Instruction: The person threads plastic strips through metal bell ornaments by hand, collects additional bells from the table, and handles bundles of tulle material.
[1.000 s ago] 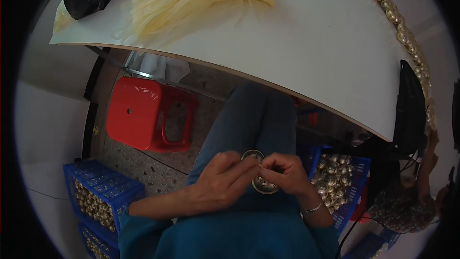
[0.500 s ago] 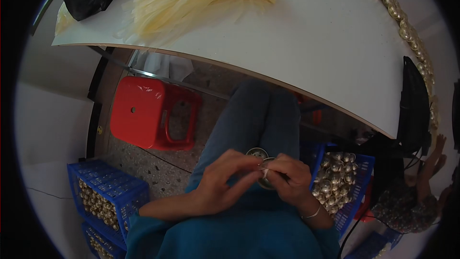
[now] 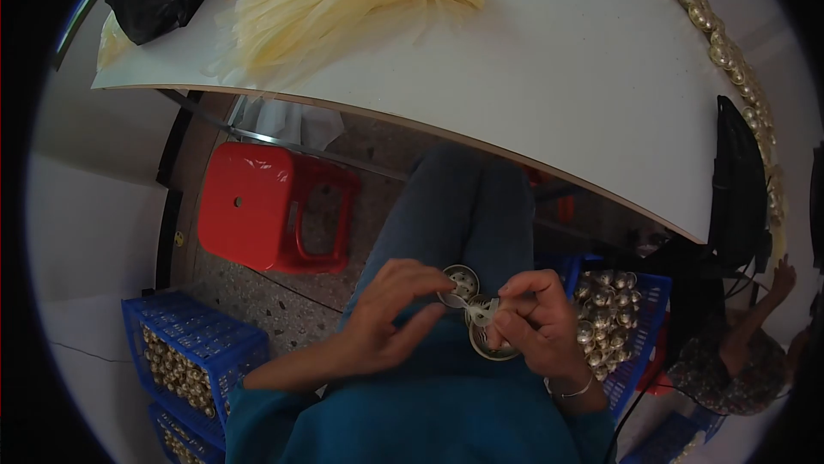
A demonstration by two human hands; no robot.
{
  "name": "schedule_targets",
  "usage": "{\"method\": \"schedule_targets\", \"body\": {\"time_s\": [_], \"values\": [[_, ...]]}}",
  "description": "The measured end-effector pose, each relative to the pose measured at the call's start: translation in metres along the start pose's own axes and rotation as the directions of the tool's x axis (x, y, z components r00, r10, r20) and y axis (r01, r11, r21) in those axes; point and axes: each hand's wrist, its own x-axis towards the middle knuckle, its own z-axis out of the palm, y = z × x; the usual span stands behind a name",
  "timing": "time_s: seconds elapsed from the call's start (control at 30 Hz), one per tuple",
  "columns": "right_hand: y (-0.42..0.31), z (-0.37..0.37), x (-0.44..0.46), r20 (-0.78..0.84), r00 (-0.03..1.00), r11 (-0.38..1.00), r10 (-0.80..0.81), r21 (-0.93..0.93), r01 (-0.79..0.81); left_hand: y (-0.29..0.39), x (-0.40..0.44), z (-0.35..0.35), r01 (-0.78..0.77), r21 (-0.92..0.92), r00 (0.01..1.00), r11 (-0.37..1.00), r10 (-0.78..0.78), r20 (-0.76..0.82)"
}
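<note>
My left hand (image 3: 393, 314) is raised over my lap with thumb and fingers apart, its fingertips close beside a thin, pale, translucent strip (image 3: 476, 309). The thumb and fingers of my right hand (image 3: 539, 322) pinch that strip. Whether the strip touches my left fingertips is hard to see. Two round metallic shells with open rims rest about my lap: one shell (image 3: 462, 279) sits beyond the hands, with small dark spots inside; the nearer shell (image 3: 495, 349) lies beneath the right fingers and is partly covered.
Blue crates (image 3: 197, 339) of gold balls stand at left; another blue crate (image 3: 657, 305) of shiny balls is at right. A red stool (image 3: 245, 206) stands under the white table (image 3: 584, 78), which bears a yellow strip bundle (image 3: 360, 9). Another person (image 3: 730, 365) is at far right.
My hands have drawn apart, showing the pale strip between them. The right hand has moved slightly right and its fingers have lifted. More of the nearer shell is visible.
</note>
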Motion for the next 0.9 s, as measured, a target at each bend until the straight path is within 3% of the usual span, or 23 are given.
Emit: {"method": "schedule_targets", "body": {"time_s": [0.17, 0.23, 0.27, 0.33, 0.47, 0.53, 0.67, 0.73, 0.77, 0.83, 0.87, 0.9], "values": [[0.003, 0.004, 0.003, -0.009, 0.998, 0.998, 0.061, 0.014, -0.061, 0.02, 0.015, -0.001, 0.026, -0.135, 0.998, 0.991, -0.018, 0.055], [0.003, 0.002, 0.004, 0.011, 0.998, 0.998, 0.067, 0.004, -0.067, 0.016, 0.017, -0.002, 0.21, -0.215, 0.945, 0.954, -0.142, 0.294], [0.004, 0.001, 0.003, 0.026, 0.997, 0.997, 0.078, -0.005, -0.078, 0.014, 0.018, -0.004, 0.21, -0.213, 0.944, 0.954, -0.141, 0.297], [0.003, -0.005, 0.0, -0.001, 0.997, 0.997, 0.071, -0.009, -0.071, 0.01, 0.019, -0.01, -0.024, -0.015, 0.974, 1.0, 0.027, 0.224], [0.011, -0.01, -0.002, 0.006, 0.995, 0.995, 0.104, -0.004, -0.104, 0.003, 0.017, -0.024, -0.051, 0.119, 0.974, 0.992, 0.023, 0.227], [0.008, -0.014, -0.002, -0.023, 0.995, 0.995, 0.097, -0.006, -0.097, 0.004, 0.018, -0.03, 0.055, 0.2, 0.988, 0.978, -0.083, 0.131], [0.002, -0.016, 0.0, -0.024, 0.995, 0.992, 0.097, -0.082, -0.099, 0.018, 0.026, -0.018, 0.077, 0.049, 0.996, 0.996, -0.08, 0.049], [0.001, -0.016, 0.002, 0.013, 0.996, 0.988, 0.088, -0.132, -0.085, 0.021, 0.03, -0.009, 0.091, -0.082, 0.968, 0.993, -0.068, 0.243], [0.001, -0.015, 0.002, 0.049, 0.995, 0.981, 0.085, -0.177, -0.075, 0.015, 0.028, -0.008, 0.094, -0.082, 0.967, 0.992, -0.072, 0.244], [-0.002, -0.015, 0.001, 0.043, 0.995, 0.96, 0.096, -0.267, -0.081, -0.003, 0.025, -0.006, -0.075, 0.012, 0.912, 0.997, 0.063, 0.406], [-0.005, -0.014, 0.001, 0.034, 0.994, 0.931, 0.104, -0.355, -0.085, -0.002, 0.024, -0.008, -0.077, 0.014, 0.91, 0.997, 0.065, 0.409], [-0.011, -0.013, 0.003, 0.031, 0.994, 0.932, 0.101, -0.352, -0.084, 0.002, 0.022, -0.011, -0.149, 0.145, 0.907, 0.978, 0.077, 0.414]]}}
